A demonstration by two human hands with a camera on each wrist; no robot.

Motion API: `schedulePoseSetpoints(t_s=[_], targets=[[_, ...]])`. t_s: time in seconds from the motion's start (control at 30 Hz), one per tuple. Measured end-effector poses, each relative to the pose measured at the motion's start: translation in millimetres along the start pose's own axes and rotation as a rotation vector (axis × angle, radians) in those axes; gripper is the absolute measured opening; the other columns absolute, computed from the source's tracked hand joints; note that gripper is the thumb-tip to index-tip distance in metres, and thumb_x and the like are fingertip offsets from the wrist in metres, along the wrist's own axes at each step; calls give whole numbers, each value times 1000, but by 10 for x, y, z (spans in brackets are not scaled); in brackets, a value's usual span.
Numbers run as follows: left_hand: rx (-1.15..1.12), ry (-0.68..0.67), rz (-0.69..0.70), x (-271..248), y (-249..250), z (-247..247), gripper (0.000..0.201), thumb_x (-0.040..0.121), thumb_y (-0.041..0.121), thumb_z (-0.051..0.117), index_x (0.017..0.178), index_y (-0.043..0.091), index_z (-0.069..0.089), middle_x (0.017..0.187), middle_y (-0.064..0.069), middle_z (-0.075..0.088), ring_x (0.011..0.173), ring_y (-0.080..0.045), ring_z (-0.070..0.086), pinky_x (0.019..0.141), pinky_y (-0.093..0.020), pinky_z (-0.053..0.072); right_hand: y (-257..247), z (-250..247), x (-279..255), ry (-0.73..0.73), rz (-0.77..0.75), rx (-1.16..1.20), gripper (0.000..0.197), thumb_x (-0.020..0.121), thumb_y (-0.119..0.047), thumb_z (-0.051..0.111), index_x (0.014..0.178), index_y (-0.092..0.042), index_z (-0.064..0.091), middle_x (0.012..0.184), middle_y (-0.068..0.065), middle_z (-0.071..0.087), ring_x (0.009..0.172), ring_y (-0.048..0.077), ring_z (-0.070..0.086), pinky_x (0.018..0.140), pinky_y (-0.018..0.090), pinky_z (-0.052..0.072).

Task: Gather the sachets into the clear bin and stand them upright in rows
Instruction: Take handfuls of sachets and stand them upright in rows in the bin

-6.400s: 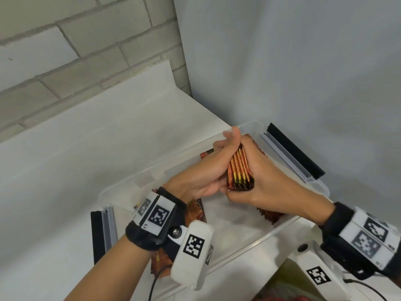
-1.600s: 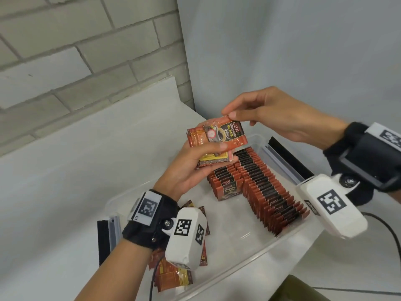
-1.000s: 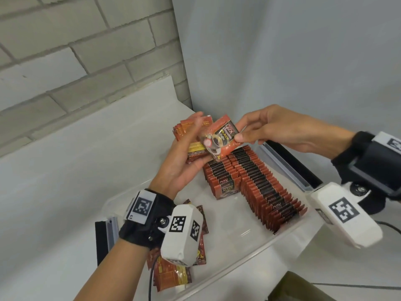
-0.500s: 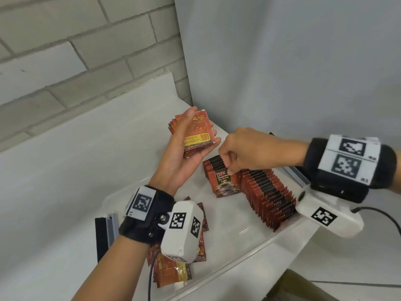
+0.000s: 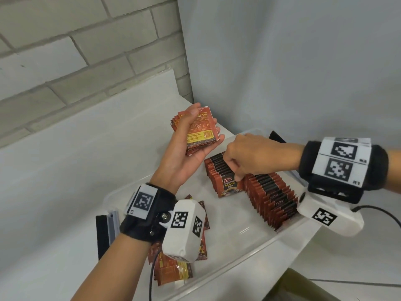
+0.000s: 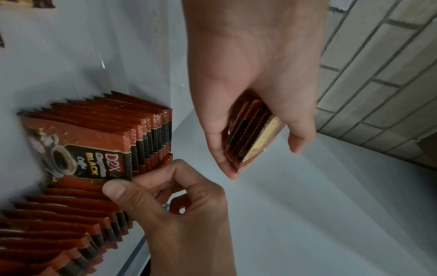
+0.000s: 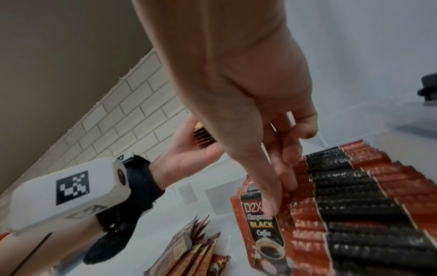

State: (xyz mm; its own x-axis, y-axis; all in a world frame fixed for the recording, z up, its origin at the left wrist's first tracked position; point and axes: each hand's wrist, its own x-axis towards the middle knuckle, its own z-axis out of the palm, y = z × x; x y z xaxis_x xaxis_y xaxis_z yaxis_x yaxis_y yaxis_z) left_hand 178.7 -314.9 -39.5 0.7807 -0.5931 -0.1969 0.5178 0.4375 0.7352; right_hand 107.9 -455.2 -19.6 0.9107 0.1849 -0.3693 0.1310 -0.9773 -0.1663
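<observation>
My left hand (image 5: 202, 127) is raised above the clear bin's (image 5: 240, 255) far corner and grips a small stack of red-brown sachets (image 5: 200, 132); the same stack (image 6: 254, 134) shows edge-on in the left wrist view. My right hand (image 5: 237, 177) reaches down into the bin. Its thumb and fingers pinch the top of the front "D2X Black Coffee" sachet (image 7: 262, 233) of a short upright row (image 5: 219, 168). A longer upright row (image 5: 273, 198) stands just right of it. Several loose sachets (image 5: 171, 268) lie flat at the bin's near left, partly hidden by my left wrist.
The bin sits on a white counter (image 5: 65, 170) in a corner, with a brick wall on the left and a grey wall behind. Black and grey latch strips (image 5: 106, 231) hang at the bin's ends. An olive object (image 5: 303, 287) lies at the bottom right.
My right hand took one sachet from the stack in my left hand and lowered it onto the front of the short row. The left hand stayed raised with the remaining stack.
</observation>
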Motion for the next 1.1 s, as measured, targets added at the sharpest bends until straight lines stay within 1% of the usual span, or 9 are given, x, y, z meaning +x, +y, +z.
schedulePoseSetpoints(t_s=[0.27, 0.53, 0.6, 0.67, 0.73, 0.83, 0.93, 1.0, 1.1], targets=[[-32, -30, -1, 2, -14, -4, 32, 87, 20, 57, 119, 19, 58, 103, -14, 64, 97, -25, 62, 74, -38, 57, 31, 36, 32, -8, 4, 9, 19, 81, -28, 75, 75, -18, 60, 67, -16, 47, 62, 3, 45, 53, 14, 29], [-17, -46, 26, 0, -15, -17, 28, 93, 10, 49, 118, 17, 59, 106, -13, 62, 89, -25, 66, 75, -39, 57, 110, 71, 8, -4, 38, 137, 21, 77, -29, 78, 84, -15, 64, 70, -13, 55, 63, 1, 50, 52, 12, 31], [-3, -40, 29, -1, -16, -10, 26, 94, 9, 49, 116, 18, 60, 103, -11, 65, 89, -25, 66, 75, -39, 58, 142, 7, -42, 18, 62, 211, 23, 76, -30, 79, 86, -15, 65, 75, -11, 60, 69, 2, 56, 59, 12, 39], [32, -34, 34, -2, -16, -8, 26, 94, 8, 49, 113, 19, 61, 102, -8, 66, 92, -25, 65, 75, -39, 58, 178, -109, -95, 46, 96, 319, 25, 73, -35, 81, 88, -20, 67, 81, -9, 66, 78, 9, 63, 72, 21, 49], [64, -34, 37, -4, -17, -8, 27, 93, 7, 51, 112, 21, 62, 105, -7, 67, 95, -23, 65, 75, -39, 58, 211, -240, -149, 66, 121, 430, 31, 70, -42, 80, 91, -25, 66, 85, -9, 68, 83, 8, 64, 79, 25, 50], [89, -47, 33, -9, -27, -9, 31, 90, 5, 54, 115, 22, 60, 113, -8, 65, 99, -22, 67, 76, -38, 57, 241, -368, -228, 101, 149, 687, 45, 65, -52, 76, 99, -27, 64, 84, -10, 71, 81, 3, 66, 72, 22, 45], [106, -82, 33, -13, -39, -9, 37, 85, 5, 58, 119, 21, 57, 125, -14, 60, 107, -27, 65, 83, -40, 57, 233, -374, -243, 200, 153, 843, 42, 69, -49, 73, 102, -24, 65, 79, -11, 73, 69, -5, 62, 62, 13, 44], [114, -106, 32, -20, -37, -5, 41, 82, 5, 61, 120, 21, 56, 130, -17, 58, 109, -30, 64, 88, -43, 55, 222, -338, -222, 270, 166, 922, 40, 73, -44, 72, 104, -21, 65, 81, -7, 72, 70, -1, 61, 62, 15, 45], [127, -101, 38, -20, -30, -5, 43, 79, 5, 64, 118, 23, 57, 131, -17, 58, 108, -30, 65, 87, -42, 56, 218, -285, -200, 326, 178, 1001, 33, 78, -33, 74, 105, -16, 65, 84, -1, 71, 71, 5, 59, 64, 19, 44]])
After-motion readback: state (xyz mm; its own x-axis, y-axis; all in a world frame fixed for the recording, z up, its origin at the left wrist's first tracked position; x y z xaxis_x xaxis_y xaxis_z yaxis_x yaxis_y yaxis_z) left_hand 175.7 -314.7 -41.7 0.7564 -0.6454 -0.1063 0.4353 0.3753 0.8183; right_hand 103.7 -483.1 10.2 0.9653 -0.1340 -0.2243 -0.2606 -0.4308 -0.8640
